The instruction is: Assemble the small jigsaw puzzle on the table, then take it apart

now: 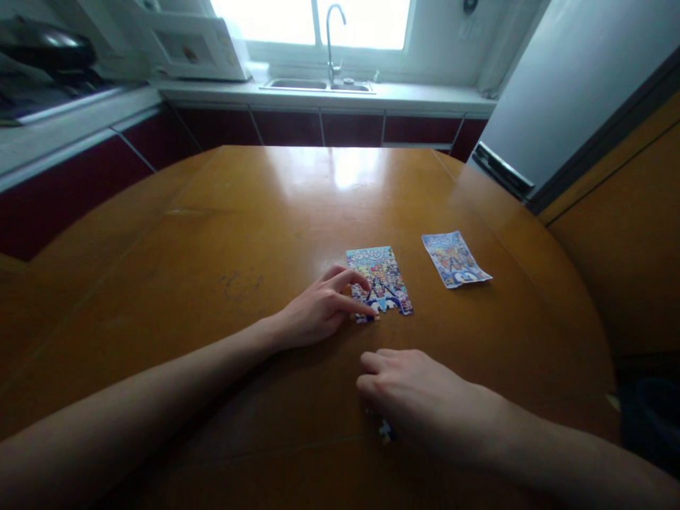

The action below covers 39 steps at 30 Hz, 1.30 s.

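A small colourful jigsaw puzzle lies on the round wooden table, its lower edge unfinished. My left hand rests at its lower left corner, thumb and forefinger pinched on a small puzzle piece against that edge. My right hand lies knuckles up nearer to me, fingers curled over loose puzzle pieces that peek out beneath it. A printed reference picture of the same design lies flat to the right of the puzzle.
Behind the table runs a kitchen counter with a sink and tap under a bright window. A microwave stands at the back left, a grey refrigerator at the right. Wooden panelling borders the table's right side.
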Each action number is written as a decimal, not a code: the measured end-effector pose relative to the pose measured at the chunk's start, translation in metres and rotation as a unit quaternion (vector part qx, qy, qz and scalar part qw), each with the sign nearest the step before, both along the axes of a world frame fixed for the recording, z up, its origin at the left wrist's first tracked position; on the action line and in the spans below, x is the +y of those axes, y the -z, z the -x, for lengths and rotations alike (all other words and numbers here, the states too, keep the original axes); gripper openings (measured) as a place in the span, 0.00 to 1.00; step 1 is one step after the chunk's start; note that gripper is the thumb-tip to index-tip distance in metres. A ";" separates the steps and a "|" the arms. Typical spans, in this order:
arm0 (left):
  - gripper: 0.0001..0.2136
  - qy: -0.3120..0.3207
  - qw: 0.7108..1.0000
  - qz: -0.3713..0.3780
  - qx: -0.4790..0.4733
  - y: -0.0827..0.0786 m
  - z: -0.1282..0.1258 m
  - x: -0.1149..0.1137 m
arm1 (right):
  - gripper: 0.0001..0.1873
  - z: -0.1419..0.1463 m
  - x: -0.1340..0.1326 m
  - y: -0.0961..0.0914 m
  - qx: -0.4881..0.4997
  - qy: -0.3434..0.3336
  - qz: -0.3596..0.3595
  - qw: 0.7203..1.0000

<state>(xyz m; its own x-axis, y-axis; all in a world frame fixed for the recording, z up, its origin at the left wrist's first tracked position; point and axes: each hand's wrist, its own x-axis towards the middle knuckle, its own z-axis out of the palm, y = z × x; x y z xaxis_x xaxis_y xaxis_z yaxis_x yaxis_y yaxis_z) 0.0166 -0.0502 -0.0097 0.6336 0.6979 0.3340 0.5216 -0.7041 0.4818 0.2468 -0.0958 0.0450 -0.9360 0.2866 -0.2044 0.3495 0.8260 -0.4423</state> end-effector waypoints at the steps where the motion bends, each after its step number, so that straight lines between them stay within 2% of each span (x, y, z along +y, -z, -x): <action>1: 0.24 0.000 1.000 -0.001 -0.001 0.000 0.000 0.000 | 0.00 0.000 -0.001 -0.001 -0.002 0.000 0.001 1.000; 7: 0.24 0.000 1.000 -0.001 -0.003 0.000 0.000 0.001 | 0.04 0.001 -0.002 -0.002 -0.006 0.008 -0.006 1.000; 11: 0.22 -0.003 1.000 0.000 -0.004 0.002 0.001 0.001 | 0.02 -0.002 0.002 -0.002 0.017 0.019 0.016 1.000; 13: 0.22 -0.007 1.000 0.003 -0.005 0.002 0.001 0.000 | 0.06 -0.006 0.008 -0.003 0.052 0.061 0.050 0.996; 15: 0.22 -0.008 1.000 0.006 -0.005 0.002 0.001 0.000 | 0.09 -0.011 0.019 -0.003 0.094 0.134 0.083 0.983; 19: 0.22 -0.007 1.000 0.012 -0.001 0.002 0.001 0.001 | 0.06 -0.017 0.049 0.001 0.169 0.290 0.122 0.934; 23: 0.23 -0.009 1.000 0.012 0.002 0.002 0.001 0.001 | 0.06 -0.017 0.068 0.007 0.220 0.370 0.139 0.892; 33: 0.22 -0.008 1.000 0.011 -0.003 -0.001 0.000 0.000 | 0.04 -0.004 0.060 0.025 0.223 0.402 0.110 0.881; 39: 0.21 -0.005 1.000 0.013 -0.006 -0.001 0.000 0.000 | 0.04 -0.002 0.058 0.027 0.202 0.397 0.094 0.891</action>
